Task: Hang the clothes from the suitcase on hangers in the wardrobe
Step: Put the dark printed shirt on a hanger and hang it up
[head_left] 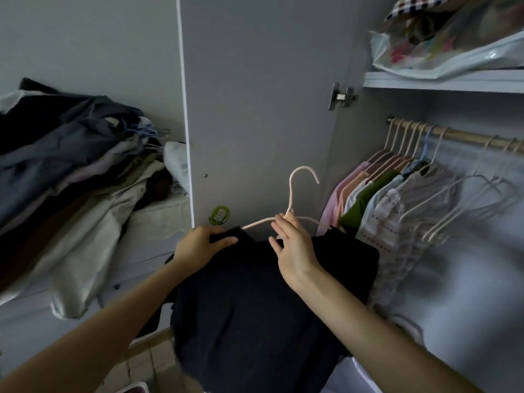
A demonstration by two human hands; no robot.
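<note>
— Fingers (279, 222) first: what are they doing?
— The right hand (295, 251) pinches the neck of the pink hanger (290, 194), other fingers loosely spread. The left hand (198, 245) grips the black top (255, 307) at its shoulder, thumb over the cloth.
— And the hanger's arms?
— Mostly hidden inside the top; only the hook and the bare part at ten o'clock show.
— The wardrobe?
— The rail (465, 136) at two o'clock; hung clothes (377, 199) below. The pile (71, 171) at nine o'clock is too dim to sort.

Black garment (255, 302) draped on pale pink hanger (292, 194).
</note>
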